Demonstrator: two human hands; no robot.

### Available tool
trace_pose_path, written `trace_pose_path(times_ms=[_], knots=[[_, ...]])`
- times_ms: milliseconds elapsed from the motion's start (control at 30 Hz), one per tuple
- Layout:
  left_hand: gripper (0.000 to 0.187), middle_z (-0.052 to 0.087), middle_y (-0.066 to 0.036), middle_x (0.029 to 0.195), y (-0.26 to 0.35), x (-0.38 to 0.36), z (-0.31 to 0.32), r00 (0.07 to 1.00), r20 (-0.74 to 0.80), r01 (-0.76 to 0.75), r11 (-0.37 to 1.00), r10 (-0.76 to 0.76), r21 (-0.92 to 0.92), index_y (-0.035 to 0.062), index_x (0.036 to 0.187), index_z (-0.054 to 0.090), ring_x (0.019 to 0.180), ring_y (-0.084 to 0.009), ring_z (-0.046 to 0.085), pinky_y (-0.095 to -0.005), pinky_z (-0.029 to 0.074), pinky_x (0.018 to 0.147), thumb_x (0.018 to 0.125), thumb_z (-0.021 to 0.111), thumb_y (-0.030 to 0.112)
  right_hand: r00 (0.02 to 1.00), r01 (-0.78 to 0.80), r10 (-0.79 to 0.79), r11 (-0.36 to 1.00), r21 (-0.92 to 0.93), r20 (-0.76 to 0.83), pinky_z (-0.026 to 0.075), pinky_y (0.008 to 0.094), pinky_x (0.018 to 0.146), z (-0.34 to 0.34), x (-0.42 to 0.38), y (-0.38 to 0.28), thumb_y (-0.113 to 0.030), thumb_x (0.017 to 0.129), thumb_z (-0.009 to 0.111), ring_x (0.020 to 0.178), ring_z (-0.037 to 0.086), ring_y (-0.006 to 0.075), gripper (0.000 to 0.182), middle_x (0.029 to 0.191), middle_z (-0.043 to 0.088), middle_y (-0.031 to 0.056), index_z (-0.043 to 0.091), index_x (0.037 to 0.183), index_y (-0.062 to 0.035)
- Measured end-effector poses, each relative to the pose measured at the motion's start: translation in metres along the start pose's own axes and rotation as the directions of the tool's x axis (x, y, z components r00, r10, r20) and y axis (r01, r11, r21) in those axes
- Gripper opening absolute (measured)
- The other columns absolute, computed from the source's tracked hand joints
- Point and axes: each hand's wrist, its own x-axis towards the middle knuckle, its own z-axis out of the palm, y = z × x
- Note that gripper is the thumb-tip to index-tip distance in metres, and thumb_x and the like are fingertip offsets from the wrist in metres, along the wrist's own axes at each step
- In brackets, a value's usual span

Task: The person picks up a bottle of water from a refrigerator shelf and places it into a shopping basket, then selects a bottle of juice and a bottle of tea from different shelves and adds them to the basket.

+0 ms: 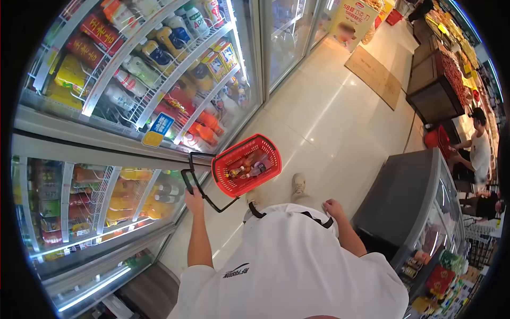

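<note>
My left hand point(194, 199) is closed around the black handle point(187, 178) of a red shopping basket point(222, 183). The basket hangs at my left side, close to the refrigerator front. Inside it lie several small bottles point(247, 168), some with dark or orange contents; their labels are too small to read. Down by my right hip hangs my right hand point(333, 208), its fingers curled in, and nothing shows in them.
Glass-door drink refrigerators point(260, 48) with bottles and cartons line my left. A grey display case point(398, 191) stands on my right. Flattened cardboard point(373, 78) lies on the tiled floor ahead. A person in a white top point(481, 151) is by a red basket point(437, 137) at right.
</note>
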Motion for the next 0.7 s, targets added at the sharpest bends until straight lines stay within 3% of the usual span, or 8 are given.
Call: trace_pose_path(times_ms=[200,433,467,533,567,600,633,700], knots=[[0.044,0.067,-0.020,0.101,0.035,-0.042,0.009,0.989,-0.111,0.115,0.986,-0.101,0.124,0.0018,0.112,0.059,0.096,-0.0415,0.062,-0.0487,0.047,0.082,0.086,0.064,0.037,0.984,0.006,0.066,0.913,0.409,-0.163,0.054,0.0348,0.068,-0.082,0.061,0.073,-0.026,0.087,0.064,0.074,0.068,0.0214,0.037,0.091,0.070,0.0147,0.065,0.105,0.0059],[0.078,0.050,-0.033,0.128,0.053,-0.130,0.061,0.768,-0.611,0.361,0.918,-0.191,0.167,-0.0178,0.132,0.037,0.122,-0.0448,0.047,-0.0474,0.038,0.105,0.080,0.073,0.027,0.959,-0.049,0.161,0.906,0.421,-0.234,0.050,0.0325,0.056,-0.102,0.095,0.203,-0.026,0.086,0.066,0.061,0.062,0.0157,0.028,0.067,0.064,0.0075,0.067,0.087,0.0021],[0.084,0.042,-0.032,0.138,0.027,-0.139,0.070,0.844,-0.447,0.480,0.790,-0.298,0.381,-0.0181,0.137,0.030,0.130,-0.0424,0.039,-0.0470,0.031,0.110,0.084,0.068,0.033,0.949,-0.072,0.172,0.934,0.350,-0.263,0.050,0.0329,0.053,-0.087,0.108,0.236,-0.026,0.086,0.066,0.059,0.062,0.0161,0.028,0.067,0.064,0.0075,0.067,0.086,0.0020],[0.088,0.033,-0.034,0.145,0.041,-0.175,0.105,0.756,-0.427,0.652,0.624,-0.496,0.430,-0.0190,0.139,0.028,0.134,-0.0435,0.034,-0.0497,0.023,0.113,0.089,0.054,0.049,0.954,-0.231,0.289,0.875,0.426,-0.076,0.049,0.0332,0.051,-0.110,0.098,0.212,-0.026,0.084,0.067,0.057,0.062,0.0183,0.028,0.068,0.064,0.0084,0.066,0.086,0.0011],[0.088,0.029,-0.033,0.148,0.053,-0.194,0.118,0.805,-0.272,0.581,0.608,-0.527,0.541,-0.0206,0.139,0.026,0.136,-0.0429,0.031,-0.0500,0.022,0.114,0.090,0.053,0.047,0.937,-0.310,0.348,0.852,0.422,-0.014,0.049,0.0332,0.050,-0.101,0.108,0.224,-0.026,0.083,0.068,0.056,0.062,0.0190,0.027,0.068,0.064,0.0090,0.066,0.086,0.0006],[0.084,0.035,-0.034,0.144,0.068,-0.203,0.141,0.829,-0.289,0.550,0.610,-0.478,0.570,-0.0196,0.136,0.033,0.132,-0.0415,0.040,-0.0520,0.032,0.107,0.090,0.052,0.047,0.925,-0.354,0.378,0.829,0.432,0.034,0.049,0.0333,0.050,-0.104,0.114,0.210,-0.026,0.083,0.067,0.057,0.063,0.0192,0.026,0.070,0.065,0.0094,0.066,0.087,0.0004],[0.078,0.050,-0.030,0.135,0.075,-0.220,0.144,0.841,0.068,0.499,0.819,-0.536,0.285,-0.0101,0.138,0.039,0.118,-0.0420,0.054,-0.0514,0.044,0.096,0.089,0.053,0.049,0.909,-0.402,0.409,0.805,0.437,0.085,0.049,0.0335,0.050,-0.103,0.119,0.196,-0.025,0.082,0.067,0.058,0.064,0.0194,0.026,0.072,0.066,0.0098,0.067,0.089,0.0001],[0.061,0.064,-0.025,0.116,0.099,-0.219,0.167,0.461,0.652,0.705,0.695,-0.602,0.144,-0.0010,0.125,0.058,0.103,-0.0426,0.063,-0.0503,0.050,0.086,0.088,0.054,0.048,0.934,-0.355,0.341,0.844,0.402,0.108,0.050,0.0331,0.051,-0.105,0.148,0.160,-0.025,0.082,0.067,0.060,0.064,0.0195,0.027,0.075,0.067,0.0101,0.068,0.091,0.0008]])
